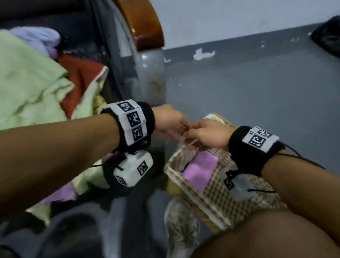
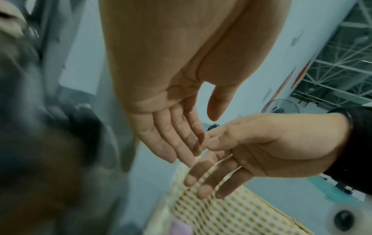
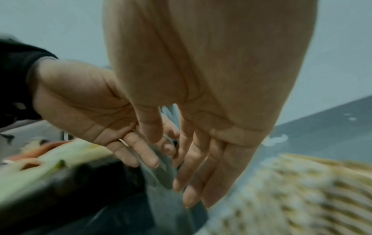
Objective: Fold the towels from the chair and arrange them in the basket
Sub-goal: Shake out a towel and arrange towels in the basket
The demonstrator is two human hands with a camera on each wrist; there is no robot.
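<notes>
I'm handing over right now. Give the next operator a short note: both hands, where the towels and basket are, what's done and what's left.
Left hand: open, fingers straight, holding nothing.
Right hand: open, empty; its fingertips meet the left hand's above the basket's far end.
Basket: on the floor beside the chair, at the person's right knee. One folded pink towel lies inside.
Pile on the chair seat, unfolded: green towel, red towel, lavender towel, more partly hidden.
Done: one towel folded and in the basket.
Left: take the next towel from the chair, fold it, set it beside or on the pink one; repeat for the rest.
</notes>
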